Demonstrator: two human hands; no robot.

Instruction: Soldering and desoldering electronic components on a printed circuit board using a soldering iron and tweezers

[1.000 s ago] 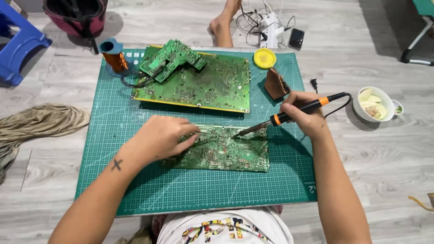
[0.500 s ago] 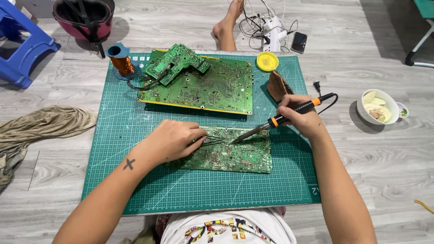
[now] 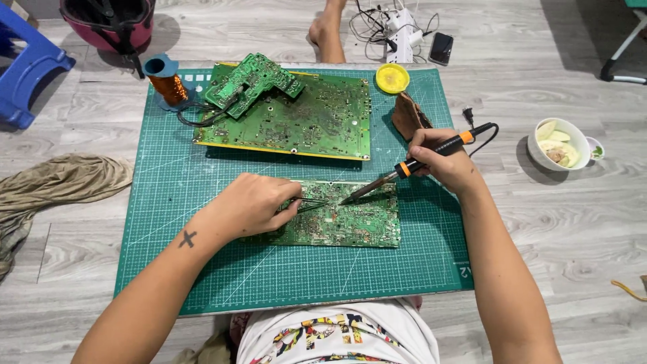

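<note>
Looking down from the head camera, I see my left hand [image 3: 253, 205] lying on the near circuit board [image 3: 340, 219], its grip pinching thin metal tweezers [image 3: 311, 202] whose far ends are too fine to make out against the solder joints. My right hand [image 3: 441, 158] has its grip wrapped around the black and orange handle of a soldering iron [image 3: 411, 165], and the iron's tip sits on the board just beside the tweezers. That board is green, flat and densely speckled, lying near the front middle of a green gridded cutting mat [image 3: 202, 269] spread on a pale wood-grain floor.

Behind it on the mat rests a larger green board with a yellow edge [image 3: 310, 121], and a smaller irregular board [image 3: 253, 81] lies tilted on top of it. A spool of copper wire on a blue core [image 3: 165, 81] stands at the mat's far left corner, with a round yellow tin [image 3: 392, 77] and a brown wedge-shaped object [image 3: 408, 114], which I cannot identify, toward the right. Off the mat, a white bowl of pale food pieces [image 3: 559, 143] sits well to the right. A crumpled tan cloth [image 3: 54, 185] and a blue stool [image 3: 27, 67] are cut off at the left edge, and a bare foot [image 3: 327, 34] runs out of frame at the top.
</note>
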